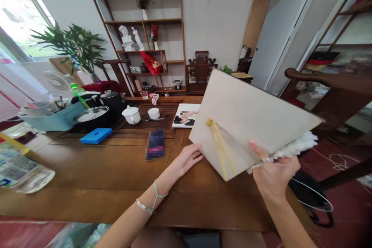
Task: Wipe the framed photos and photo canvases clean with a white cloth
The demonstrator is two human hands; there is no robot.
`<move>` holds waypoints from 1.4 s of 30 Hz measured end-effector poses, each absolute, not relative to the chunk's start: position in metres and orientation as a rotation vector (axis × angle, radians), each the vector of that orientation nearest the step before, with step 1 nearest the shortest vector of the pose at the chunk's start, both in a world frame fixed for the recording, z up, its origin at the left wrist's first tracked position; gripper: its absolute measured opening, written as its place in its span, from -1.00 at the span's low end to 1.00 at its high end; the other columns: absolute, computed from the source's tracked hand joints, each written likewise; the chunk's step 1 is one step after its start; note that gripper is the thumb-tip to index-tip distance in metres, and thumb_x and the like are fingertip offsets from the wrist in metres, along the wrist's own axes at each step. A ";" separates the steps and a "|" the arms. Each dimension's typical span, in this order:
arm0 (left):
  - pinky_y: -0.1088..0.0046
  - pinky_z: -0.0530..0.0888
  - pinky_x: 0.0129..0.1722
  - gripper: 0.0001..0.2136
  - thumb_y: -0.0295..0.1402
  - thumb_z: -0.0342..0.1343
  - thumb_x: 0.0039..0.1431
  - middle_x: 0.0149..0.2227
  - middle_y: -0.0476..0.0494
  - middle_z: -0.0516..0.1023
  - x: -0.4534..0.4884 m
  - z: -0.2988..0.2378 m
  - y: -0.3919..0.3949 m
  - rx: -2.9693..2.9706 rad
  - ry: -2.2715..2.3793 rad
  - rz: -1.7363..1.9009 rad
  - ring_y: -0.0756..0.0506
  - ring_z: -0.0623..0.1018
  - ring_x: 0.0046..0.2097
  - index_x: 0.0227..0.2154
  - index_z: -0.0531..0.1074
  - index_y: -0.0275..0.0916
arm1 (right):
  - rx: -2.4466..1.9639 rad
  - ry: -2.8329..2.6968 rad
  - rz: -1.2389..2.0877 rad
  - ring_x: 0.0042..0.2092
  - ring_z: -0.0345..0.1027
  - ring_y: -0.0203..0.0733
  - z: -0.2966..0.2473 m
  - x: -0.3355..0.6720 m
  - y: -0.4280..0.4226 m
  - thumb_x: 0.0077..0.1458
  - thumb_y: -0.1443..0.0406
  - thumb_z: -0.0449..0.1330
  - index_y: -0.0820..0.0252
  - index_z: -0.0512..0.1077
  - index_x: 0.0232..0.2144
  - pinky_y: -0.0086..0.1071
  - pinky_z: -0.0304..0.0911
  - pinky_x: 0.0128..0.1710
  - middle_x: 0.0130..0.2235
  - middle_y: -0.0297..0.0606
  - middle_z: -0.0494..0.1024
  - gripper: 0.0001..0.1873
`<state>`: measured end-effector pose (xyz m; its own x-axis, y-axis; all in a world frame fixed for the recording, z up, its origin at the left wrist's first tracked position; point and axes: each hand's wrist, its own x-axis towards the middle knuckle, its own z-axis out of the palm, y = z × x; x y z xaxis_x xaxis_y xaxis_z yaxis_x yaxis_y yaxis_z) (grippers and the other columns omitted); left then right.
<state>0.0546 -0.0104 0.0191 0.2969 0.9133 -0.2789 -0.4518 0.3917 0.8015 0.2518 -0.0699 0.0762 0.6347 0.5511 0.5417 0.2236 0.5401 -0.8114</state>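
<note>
A large, flat cream board [247,112] is tilted up above the table's right side, with a yellow ribbon [218,145] hanging across its face. White fluffy trim [300,145] sticks out along its lower right edge. My right hand [274,170] is closed on that edge, thumb on the face and the other fingers behind, partly hidden. At the lower left edge, my left hand [187,159] touches the board with its fingers stretched out. A white-framed picture [183,118] lies partly behind the board. What is on the board's far side is hidden.
On the wooden table [116,174] are a dark blurred rectangle [155,144], a blue block [95,135], a lidded white cup [131,115] and a small white bowl [154,113]. A clear bottle [26,170] lies at left. A wooden chair [328,93] stands at right.
</note>
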 end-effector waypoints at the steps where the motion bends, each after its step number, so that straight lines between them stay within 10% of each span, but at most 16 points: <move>1: 0.31 0.51 -0.03 -0.63 -0.30 0.34 0.01 0.01 -0.37 0.52 0.058 0.016 -0.010 0.675 0.758 1.020 -0.20 0.55 0.00 -0.13 0.48 -0.34 | -0.944 -0.800 0.334 0.01 0.42 0.06 0.081 0.249 -0.066 -0.10 0.20 0.38 0.27 0.39 0.02 0.05 0.28 0.09 -0.03 -0.06 0.53 -0.39; 15: 0.30 0.61 -0.27 -0.68 -0.31 0.25 0.13 -0.26 -0.28 0.65 0.036 0.021 0.004 0.531 1.015 1.285 -0.18 0.66 -0.34 -0.08 0.43 -0.34 | -1.112 -0.445 1.113 -0.07 0.49 0.05 0.035 0.311 -0.063 -0.13 0.17 0.40 0.23 0.47 -0.18 -0.14 0.49 -0.11 -0.12 -0.11 0.61 -0.56; 20: 0.28 0.61 -0.32 -0.66 -0.29 0.28 0.09 -0.33 -0.33 0.65 0.024 0.016 0.015 0.486 1.033 1.223 -0.21 0.65 -0.39 -0.13 0.45 -0.41 | -1.184 -0.497 0.709 -0.05 0.48 0.10 0.052 0.339 -0.064 -0.31 0.27 0.46 0.20 0.51 -0.19 -0.07 0.46 -0.07 -0.06 -0.08 0.58 -0.48; 26: 0.37 0.59 -0.38 -0.74 -0.42 0.27 0.09 -0.42 -0.23 0.64 0.009 0.017 0.021 0.496 1.124 1.228 -0.11 0.62 -0.50 -0.16 0.46 -0.40 | -1.217 -1.272 -0.451 0.03 0.42 0.15 0.063 0.356 -0.056 -0.03 0.40 0.26 0.21 0.51 -0.02 -0.06 0.27 0.10 -0.02 -0.05 0.56 -0.55; 31: 0.38 0.57 -0.42 -0.71 -0.40 0.34 0.01 -0.41 -0.24 0.64 0.012 0.015 0.017 0.563 1.170 1.161 -0.10 0.60 -0.52 -0.20 0.47 -0.40 | -0.891 -2.261 -0.469 0.21 0.22 0.00 0.052 0.337 -0.030 0.13 0.56 -0.07 0.10 0.29 0.19 -0.08 0.26 0.06 0.15 -0.15 0.42 -0.38; 42: 0.46 0.53 -0.47 -0.88 -0.47 0.25 0.10 -0.47 -0.16 0.62 0.016 0.017 0.016 0.624 1.225 1.119 -0.05 0.57 -0.53 -0.30 0.48 -0.35 | -0.983 -2.477 -0.437 0.20 0.22 0.06 0.002 0.309 -0.014 0.07 0.61 -0.10 0.12 0.29 0.20 -0.07 0.26 -0.02 0.16 -0.19 0.42 -0.32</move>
